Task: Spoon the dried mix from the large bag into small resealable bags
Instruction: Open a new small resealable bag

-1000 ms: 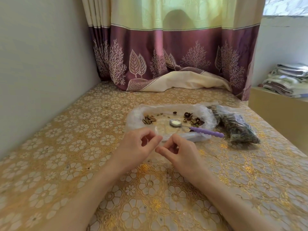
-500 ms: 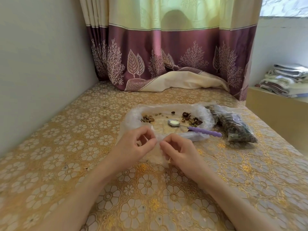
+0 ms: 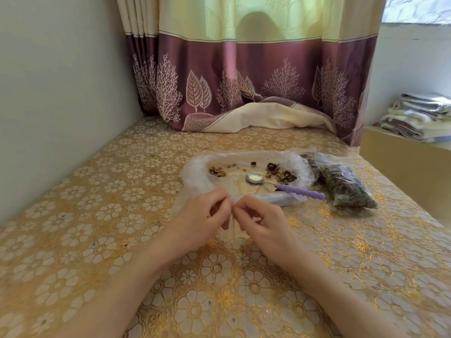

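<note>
Head view: a small bag (image 3: 231,230) of clear plastic is held just above the tabletop (image 3: 97,240), near the middle of its front half. It is pinched at its top edge by both hands, which meet there almost fingertip to fingertip. The left hand (image 3: 202,220) is curled, with thumb and forefinger closed on the bag's left side; the right hand (image 3: 263,223) is likewise curled, its fingers (image 3: 240,207) nipped on the right side. The rest of the bag hangs below the pinch and is crumpled against the tabletop; whether its mouth is parted cannot be told. Just behind the hands, toward the far edge, a large bag (image 3: 197,176) is laid out flat with its rim rolled down, and only scattered remnants of dried mix (image 3: 280,175) are seen inside it, in two small heaps at left and right. A spoon (image 3: 283,186) is rested across the large bag's right side, its metal bowl inside and its purple handle lying over the rolled rim toward the right edge. Just beside the large bag, nearer the right edge, filled bags (image 3: 346,186) of dark mix are piled together. A patterned curtain (image 3: 244,81) is draped onto the far edge of the tabletop, and folded cloths (image 3: 417,115) are stacked on a separate surface beyond the right edge.
</note>
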`<control>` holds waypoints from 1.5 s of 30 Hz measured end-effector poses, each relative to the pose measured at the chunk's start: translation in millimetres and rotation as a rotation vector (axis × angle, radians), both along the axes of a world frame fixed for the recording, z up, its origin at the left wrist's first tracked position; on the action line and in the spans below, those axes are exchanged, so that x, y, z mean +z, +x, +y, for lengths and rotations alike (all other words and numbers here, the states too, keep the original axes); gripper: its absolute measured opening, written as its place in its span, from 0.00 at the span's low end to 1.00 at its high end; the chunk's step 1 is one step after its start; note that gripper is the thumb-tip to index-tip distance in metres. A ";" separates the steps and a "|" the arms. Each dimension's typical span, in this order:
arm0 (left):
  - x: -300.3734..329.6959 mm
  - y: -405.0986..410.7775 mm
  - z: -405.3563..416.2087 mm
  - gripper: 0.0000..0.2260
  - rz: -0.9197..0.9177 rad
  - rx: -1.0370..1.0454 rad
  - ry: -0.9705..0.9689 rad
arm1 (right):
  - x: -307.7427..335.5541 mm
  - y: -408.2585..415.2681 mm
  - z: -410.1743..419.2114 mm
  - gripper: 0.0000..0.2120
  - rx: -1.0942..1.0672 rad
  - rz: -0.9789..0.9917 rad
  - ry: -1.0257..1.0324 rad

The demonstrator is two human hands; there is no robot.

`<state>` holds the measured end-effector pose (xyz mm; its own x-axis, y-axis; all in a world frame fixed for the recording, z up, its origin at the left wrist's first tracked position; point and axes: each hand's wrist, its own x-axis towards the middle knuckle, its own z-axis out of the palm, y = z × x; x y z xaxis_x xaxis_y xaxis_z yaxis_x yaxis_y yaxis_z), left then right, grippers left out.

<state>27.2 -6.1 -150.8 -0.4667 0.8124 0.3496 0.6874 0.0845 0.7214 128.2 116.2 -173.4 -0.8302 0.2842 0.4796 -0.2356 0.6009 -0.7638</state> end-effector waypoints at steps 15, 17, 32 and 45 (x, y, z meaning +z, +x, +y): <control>3.8 6.5 -3.0 0.12 0.189 0.090 0.030 | 5.8 0.6 10.9 0.12 -0.301 0.003 -0.262; 5.9 7.1 -5.5 0.11 0.177 0.087 0.000 | 4.6 -0.9 12.3 0.12 -0.418 0.044 -0.084; 17.4 -4.8 -8.9 0.12 0.035 0.336 0.332 | 13.4 5.3 27.9 0.07 -0.430 0.093 -0.475; 6.0 -15.3 -5.4 0.06 -0.329 0.270 0.208 | 11.1 9.9 34.5 0.06 -0.504 -0.002 -0.386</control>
<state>11.9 -11.5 -144.8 -0.7646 0.5753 0.2905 0.3930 0.0590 0.9176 138.0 150.7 -162.3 -0.5500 0.7926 0.2633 0.0063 0.3192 -0.9477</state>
